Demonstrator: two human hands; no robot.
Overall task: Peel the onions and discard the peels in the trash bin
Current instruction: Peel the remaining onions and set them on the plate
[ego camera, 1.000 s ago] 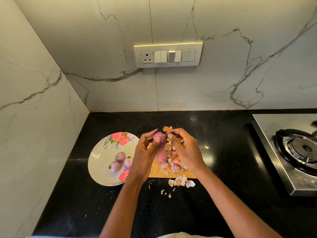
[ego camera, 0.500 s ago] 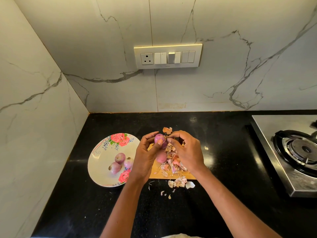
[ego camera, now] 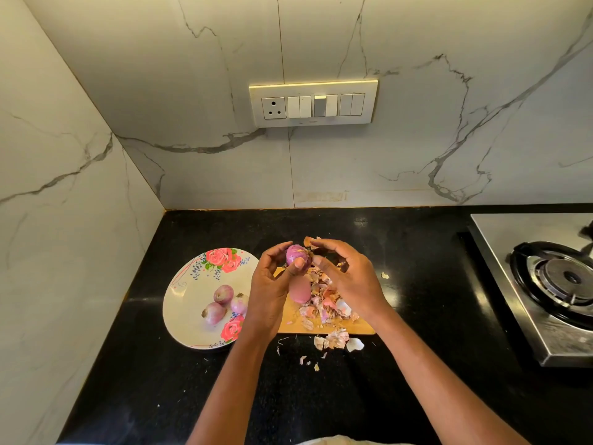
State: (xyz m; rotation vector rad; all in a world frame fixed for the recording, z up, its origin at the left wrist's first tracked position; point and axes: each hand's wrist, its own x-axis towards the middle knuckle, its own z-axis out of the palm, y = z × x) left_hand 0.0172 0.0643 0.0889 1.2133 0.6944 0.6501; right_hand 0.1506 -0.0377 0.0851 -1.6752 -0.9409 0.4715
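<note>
One onion [ego camera: 297, 254] between both hands [ego camera: 348, 281]

Five onions [ego camera: 297, 254], one plate [ego camera: 189, 290], two hands [ego camera: 269, 290].

At frame centre, a left hand [ego camera: 271, 293] grips a purple onion [ego camera: 297, 254] above a wooden board [ego camera: 324, 327] heaped with peels [ego camera: 324, 303]. The right hand [ego camera: 349, 281] curls beside it. Left of centre, a floral plate [ego camera: 189, 293] holds three onions [ego camera: 224, 303]. A stove [ego camera: 545, 284] sits at right.
</note>
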